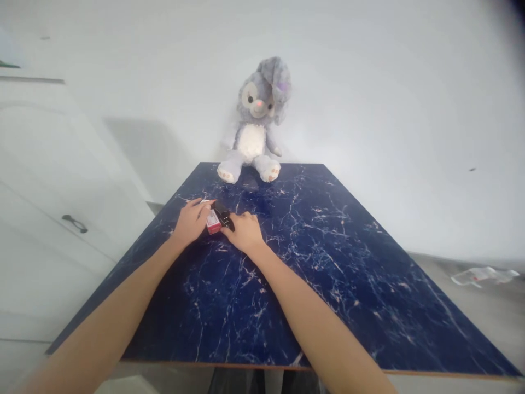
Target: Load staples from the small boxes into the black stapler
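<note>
On the far left part of the table, my left hand curls its fingers against a small red and white box. Right beside the box lies a small black object shaped like a stapler, with a shiny bit near its end. My right hand closes its thumb and fingers on the near right end of this black object. Both things sit close together between my hands, low at the tabletop. Fingers cover part of each, so the exact grip is partly hidden.
A grey plush rabbit sits at the table's far edge against the white wall. The dark blue marbled table spreads to the right. A white cabinet with a black handle stands at left. A clear plastic bag lies beyond the right edge.
</note>
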Demonstrator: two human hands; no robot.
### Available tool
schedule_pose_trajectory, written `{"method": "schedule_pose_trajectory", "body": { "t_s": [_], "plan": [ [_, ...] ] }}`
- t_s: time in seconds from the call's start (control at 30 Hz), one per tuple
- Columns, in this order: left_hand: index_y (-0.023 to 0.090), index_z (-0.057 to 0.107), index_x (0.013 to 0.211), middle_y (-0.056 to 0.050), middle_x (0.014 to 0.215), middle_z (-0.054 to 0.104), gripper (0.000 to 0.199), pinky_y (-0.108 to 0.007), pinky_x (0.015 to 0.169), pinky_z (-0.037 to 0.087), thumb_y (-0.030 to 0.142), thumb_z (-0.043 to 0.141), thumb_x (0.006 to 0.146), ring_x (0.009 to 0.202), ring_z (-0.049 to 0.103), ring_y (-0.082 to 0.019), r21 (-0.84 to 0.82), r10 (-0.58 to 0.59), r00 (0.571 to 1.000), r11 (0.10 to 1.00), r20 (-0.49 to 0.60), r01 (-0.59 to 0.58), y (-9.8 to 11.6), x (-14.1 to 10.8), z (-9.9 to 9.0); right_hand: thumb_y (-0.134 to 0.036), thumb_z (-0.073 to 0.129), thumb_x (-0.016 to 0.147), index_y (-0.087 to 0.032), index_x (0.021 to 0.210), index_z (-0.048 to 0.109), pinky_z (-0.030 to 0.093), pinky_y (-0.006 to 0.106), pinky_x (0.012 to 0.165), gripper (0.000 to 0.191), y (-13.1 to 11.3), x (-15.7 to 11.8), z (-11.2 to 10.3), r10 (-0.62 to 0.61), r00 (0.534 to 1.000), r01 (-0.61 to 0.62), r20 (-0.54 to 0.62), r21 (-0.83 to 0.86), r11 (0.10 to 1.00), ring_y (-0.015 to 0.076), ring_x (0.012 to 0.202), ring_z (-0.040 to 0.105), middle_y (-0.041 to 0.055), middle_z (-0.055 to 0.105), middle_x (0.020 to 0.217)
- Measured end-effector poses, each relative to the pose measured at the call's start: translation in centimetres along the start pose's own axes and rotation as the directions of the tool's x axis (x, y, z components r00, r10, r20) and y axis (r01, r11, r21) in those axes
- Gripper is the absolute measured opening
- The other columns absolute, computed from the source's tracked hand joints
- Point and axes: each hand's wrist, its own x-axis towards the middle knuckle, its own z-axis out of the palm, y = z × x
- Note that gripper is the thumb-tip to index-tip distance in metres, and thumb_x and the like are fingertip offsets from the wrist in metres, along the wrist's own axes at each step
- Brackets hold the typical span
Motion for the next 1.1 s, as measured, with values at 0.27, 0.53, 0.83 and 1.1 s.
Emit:
{"method": "schedule_pose_trajectory", "body": {
  "t_s": [0.27, 0.53, 0.83, 1.1],
  "plan": [
    [0.017, 0.063, 0.13, -0.011, 0.127, 0.067, 0.049, -0.044, 0.108, 0.038, 0.044, 0.039, 0.097, 0.121, 0.055, -0.029, 0.134, 0.048, 0.999, 0.99, 0.001, -0.048, 0.7, 1.0, 0.3, -0.044, 0.049, 0.098, -0.018, 0.103, 0.067, 0.043, 0.039, 0.09, 0.031, -1.2, -0.5, -0.5, 0.136, 0.99, -0.138, -0.038, -0.035, 0.99, 0.0267, 0.1, 0.057, 0.0109, 0.065, 0.103],
    [0.012, 0.066, 0.121, -0.02, 0.116, 0.065, 0.068, -0.049, 0.103, 0.041, 0.067, 0.053, 0.084, 0.116, 0.055, -0.038, 0.281, 0.059, 0.998, 0.957, 0.037, -0.068, 3.4, 1.4, -0.1, -0.033, 0.046, 0.101, -0.016, 0.102, 0.066, 0.047, 0.031, 0.082, 0.026, -0.9, -0.1, -0.2, 0.184, 0.982, -0.187, -0.047, -0.062, 0.98, 0.0228, 0.094, 0.061, 0.0117, 0.065, 0.102],
    [0.013, 0.062, 0.11, -0.02, 0.11, 0.061, 0.078, -0.046, 0.084, 0.048, 0.08, 0.058, 0.07, 0.096, 0.065, -0.04, 0.279, -0.134, 0.983, 0.956, 0.126, 0.095, 4.7, 2.8, -0.1, -0.036, 0.048, 0.101, -0.017, 0.1, 0.066, 0.049, 0.03, 0.079, 0.027, -0.6, 0.0, -0.6, 0.216, 0.975, -0.217, -0.049, -0.029, 0.976, 0.0205, 0.088, 0.065, 0.0104, 0.064, 0.102],
    [0.015, 0.059, 0.114, -0.021, 0.116, 0.06, 0.083, -0.049, 0.088, 0.047, 0.084, 0.052, 0.07, 0.101, 0.063, -0.043, 0.298, -0.199, 0.972, 0.942, 0.122, 0.155, 5.3, 2.5, -0.2, -0.033, 0.046, 0.101, -0.015, 0.102, 0.063, 0.049, 0.031, 0.081, 0.024, -0.7, 0.1, -0.6, 0.191, 0.98, -0.195, -0.058, -0.066, 0.979, 0.0215, 0.089, 0.065, 0.011, 0.064, 0.105]
  ]
}}
